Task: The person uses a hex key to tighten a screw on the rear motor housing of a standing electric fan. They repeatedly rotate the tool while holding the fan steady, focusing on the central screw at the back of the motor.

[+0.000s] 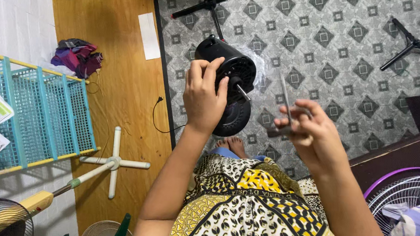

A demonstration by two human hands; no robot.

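black fan motor – left hand, right hand – pliers

Black fan motor housing: round, vented casing, bare metal shaft protruding, held above the patterned floor, tilted. Thin grey tool: slender, near-upright, just beside the shaft, apart.

Fan motor: on the floor ahead, under left hand. Right hand: right of it, holding pliers. Rack: far left. Fan stand: beside rack. Fan grille: lower right.
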